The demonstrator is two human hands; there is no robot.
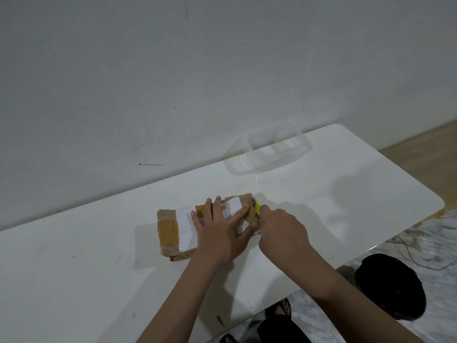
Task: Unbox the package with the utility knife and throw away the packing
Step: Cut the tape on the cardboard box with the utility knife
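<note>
- Lying near the middle of the white table [321, 194], the package [170, 231] looks light, its taped paper wrap soft and crumpled.
- Left hand [217, 233] presses it flat, fingers spread.
- Right hand [282, 231] grips the utility knife [257, 207] at the right end; hold the firmer middle.

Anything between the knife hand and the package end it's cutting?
Nothing visible. The right hand holds the utility knife right at the package end. The left hand presses flat on top, its fingertips close to the knife but beside its line, not across it.
</note>
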